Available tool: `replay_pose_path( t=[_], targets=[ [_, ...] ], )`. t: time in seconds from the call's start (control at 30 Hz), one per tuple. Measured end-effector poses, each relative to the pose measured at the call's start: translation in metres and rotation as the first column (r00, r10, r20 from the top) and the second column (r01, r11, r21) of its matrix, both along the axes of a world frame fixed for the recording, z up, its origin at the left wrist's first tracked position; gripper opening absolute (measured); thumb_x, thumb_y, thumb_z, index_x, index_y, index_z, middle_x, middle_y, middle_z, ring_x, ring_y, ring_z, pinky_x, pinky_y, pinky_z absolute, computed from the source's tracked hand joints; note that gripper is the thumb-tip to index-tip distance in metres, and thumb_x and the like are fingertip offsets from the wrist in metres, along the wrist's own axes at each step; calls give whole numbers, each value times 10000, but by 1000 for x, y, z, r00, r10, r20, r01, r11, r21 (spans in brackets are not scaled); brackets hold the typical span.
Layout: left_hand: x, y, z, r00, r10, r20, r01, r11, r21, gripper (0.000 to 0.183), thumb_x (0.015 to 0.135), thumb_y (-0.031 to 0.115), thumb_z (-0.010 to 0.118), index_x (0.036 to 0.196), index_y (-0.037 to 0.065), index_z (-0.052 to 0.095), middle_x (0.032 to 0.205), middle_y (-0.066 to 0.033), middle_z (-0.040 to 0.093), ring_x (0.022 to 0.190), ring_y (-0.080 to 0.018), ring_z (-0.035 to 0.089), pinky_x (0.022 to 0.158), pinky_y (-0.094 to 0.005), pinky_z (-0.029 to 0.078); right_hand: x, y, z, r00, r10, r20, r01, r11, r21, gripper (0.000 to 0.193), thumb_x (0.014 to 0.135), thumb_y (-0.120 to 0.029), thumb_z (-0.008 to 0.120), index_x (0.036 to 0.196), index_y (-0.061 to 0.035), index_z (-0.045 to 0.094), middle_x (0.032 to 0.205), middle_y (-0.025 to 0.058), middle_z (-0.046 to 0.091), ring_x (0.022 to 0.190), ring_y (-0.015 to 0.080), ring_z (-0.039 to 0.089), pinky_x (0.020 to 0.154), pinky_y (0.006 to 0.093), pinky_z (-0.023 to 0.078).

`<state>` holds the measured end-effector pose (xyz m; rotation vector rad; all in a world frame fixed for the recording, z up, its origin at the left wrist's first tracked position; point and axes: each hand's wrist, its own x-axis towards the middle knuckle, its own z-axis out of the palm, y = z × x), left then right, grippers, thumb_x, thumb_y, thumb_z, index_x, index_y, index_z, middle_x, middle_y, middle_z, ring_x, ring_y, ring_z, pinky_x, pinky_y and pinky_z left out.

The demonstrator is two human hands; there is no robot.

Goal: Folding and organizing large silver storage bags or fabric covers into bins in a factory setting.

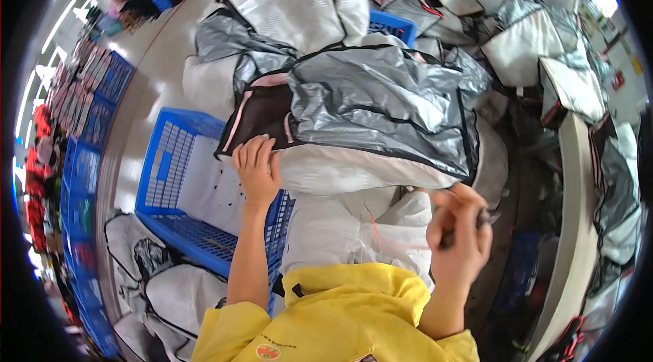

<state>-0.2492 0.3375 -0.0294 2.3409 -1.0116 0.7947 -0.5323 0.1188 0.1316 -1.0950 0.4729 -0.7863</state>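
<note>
A silver and white bag-like sewn piece [381,93] with black edging lies across in front of me. My left hand [256,165] rests with its fingers stretched out on the near left corner, by a dark brown panel [264,117] with pink strips. Close to the near right corner, my right hand [459,226] is curled around a small dark object, blurred and too hidden to name. A thin pink-red thread [376,229] hangs over my light trousers, between the two hands.
To the left stands a blue plastic crate [183,117] with a white lining and dark specks. Heaps of similar silver and white pieces [292,15] lie beyond and to the right. A pale board edge [568,205] rises at right. Stacked blue crates [81,192] line the far left.
</note>
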Motion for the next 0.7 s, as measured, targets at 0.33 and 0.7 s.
replay_pose_path(
  t=[0.33, 0.7],
  targets=[
    [-20, 15, 10, 998, -25, -60, 26, 1000, 15, 226, 895, 197, 715, 1101, 110, 682, 1232, -57, 652, 1209, -260, 593, 1107, -495, 355, 49, -50, -140, 816, -331, -474, -233, 562, -793, 320, 868, -39, 766, 1181, -84, 716, 1167, 134, 675, 832, 305, 700, 722, 377, 562],
    [-24, -45, 98, 937, -294, -189, 247, 940, -235, 187, 913, -63, 630, 1072, 8, 697, 1101, -147, 685, 975, -332, 684, 845, -395, 550, 36, -14, -155, 837, -301, -457, -207, 599, -774, 160, 811, -17, 801, 947, -72, 738, 961, 84, 675, 793, 290, 688, 690, 371, 552]
  ],
)
